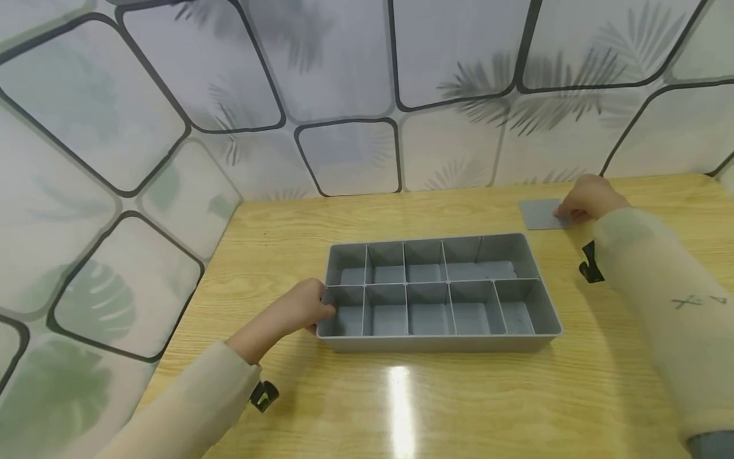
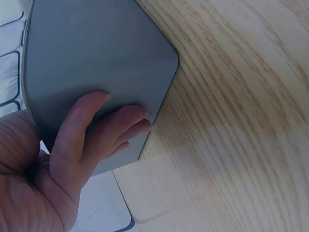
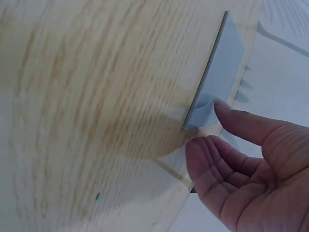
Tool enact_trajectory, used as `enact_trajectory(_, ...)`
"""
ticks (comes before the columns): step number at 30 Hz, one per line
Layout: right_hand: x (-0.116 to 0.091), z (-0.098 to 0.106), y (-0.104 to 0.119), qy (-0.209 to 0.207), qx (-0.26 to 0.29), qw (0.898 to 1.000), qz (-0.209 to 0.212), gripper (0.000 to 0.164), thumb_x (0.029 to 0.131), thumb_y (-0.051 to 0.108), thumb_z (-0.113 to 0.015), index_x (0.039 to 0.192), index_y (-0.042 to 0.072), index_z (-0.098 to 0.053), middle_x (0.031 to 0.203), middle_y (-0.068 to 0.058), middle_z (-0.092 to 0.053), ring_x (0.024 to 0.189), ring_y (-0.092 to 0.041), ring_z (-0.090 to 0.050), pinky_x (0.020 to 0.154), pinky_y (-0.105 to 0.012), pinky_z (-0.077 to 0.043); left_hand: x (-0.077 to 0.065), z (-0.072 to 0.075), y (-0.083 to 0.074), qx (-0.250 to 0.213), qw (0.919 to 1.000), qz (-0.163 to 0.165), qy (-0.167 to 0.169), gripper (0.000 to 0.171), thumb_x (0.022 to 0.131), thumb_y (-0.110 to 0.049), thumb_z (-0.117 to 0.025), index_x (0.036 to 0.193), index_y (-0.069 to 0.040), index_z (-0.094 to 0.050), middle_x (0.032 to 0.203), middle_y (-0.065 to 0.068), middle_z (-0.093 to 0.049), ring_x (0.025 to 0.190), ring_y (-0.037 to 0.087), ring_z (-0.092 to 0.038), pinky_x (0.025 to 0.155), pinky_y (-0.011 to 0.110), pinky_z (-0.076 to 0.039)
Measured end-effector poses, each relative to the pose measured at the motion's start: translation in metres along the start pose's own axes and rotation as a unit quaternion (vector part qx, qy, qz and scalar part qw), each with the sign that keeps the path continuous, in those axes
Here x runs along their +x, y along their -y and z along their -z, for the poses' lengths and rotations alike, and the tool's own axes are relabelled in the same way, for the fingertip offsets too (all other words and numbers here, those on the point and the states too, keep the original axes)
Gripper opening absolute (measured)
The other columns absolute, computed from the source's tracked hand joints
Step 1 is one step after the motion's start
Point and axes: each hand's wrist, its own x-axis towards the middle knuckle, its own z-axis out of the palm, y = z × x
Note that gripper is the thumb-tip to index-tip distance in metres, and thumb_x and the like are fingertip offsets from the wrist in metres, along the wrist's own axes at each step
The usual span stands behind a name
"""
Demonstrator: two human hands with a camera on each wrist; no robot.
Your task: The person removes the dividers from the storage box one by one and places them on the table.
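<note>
A grey divided box [image 1: 436, 345] with several compartments stands on the wooden table. My left hand [image 1: 304, 305] grips its left end wall, thumb over the rim on the inner side. In the left wrist view, the fingers [image 2: 77, 130] lie against the outside of the grey wall. Behind the box to the right, a flat grey rectangular plate [image 1: 539, 213] lies on the table. My right hand [image 1: 592, 197] is at the plate's right end. In the right wrist view, the thumb tip meets the plate [image 3: 224, 63], while bent fingers sit beside its end, a gap between thumb and forefinger.
The wooden table [image 1: 275, 236] meets a patterned wall covering [image 1: 453, 146] at the back and left. A bright light reflection lies in front of the box. A tiny green speck [image 3: 99, 197] shows on the wood in the right wrist view.
</note>
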Motion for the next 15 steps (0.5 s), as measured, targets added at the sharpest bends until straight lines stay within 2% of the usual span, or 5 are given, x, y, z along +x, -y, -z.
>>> enact_trajectory(5,-0.002,0.003,0.002,0.004,-0.027,0.999,0.023,0.028,0.075,0.013,-0.064,0.057,0.002,-0.045,0.050,-0.005,-0.049,0.048,-0.018,-0.051,0.050,-0.030,-0.051,-0.001,0.001,-0.001,0.008,1.0000,-0.001,0.002,0.010,0.078,-0.003,-0.053,0.076,0.006,-0.050,0.073,0.017,-0.058,0.055,0.020,-0.060,0.052,0.030,-0.054)
enact_trajectory(10,-0.009,0.009,0.011,0.015,-0.034,0.999,0.027,0.022,0.078,0.010,-0.060,0.068,-0.005,-0.049,0.054,-0.008,-0.050,0.050,-0.019,-0.053,0.053,-0.032,-0.054,-0.001,0.002,-0.001,0.015,0.9999,-0.006,0.001,0.009,0.078,-0.003,-0.053,0.075,0.005,-0.050,0.071,0.017,-0.058,0.054,0.019,-0.060,0.052,0.030,-0.054)
enact_trajectory(15,-0.018,0.016,0.028,0.037,-0.099,0.993,0.051,0.021,0.080,0.009,-0.059,0.066,-0.004,-0.051,0.052,-0.006,-0.051,0.048,-0.017,-0.052,0.053,-0.032,-0.053,-0.002,0.002,-0.001,0.012,0.9999,-0.009,0.004,0.010,0.078,-0.004,-0.053,0.076,0.006,-0.050,0.072,0.017,-0.058,0.054,0.019,-0.060,0.054,0.033,-0.055)
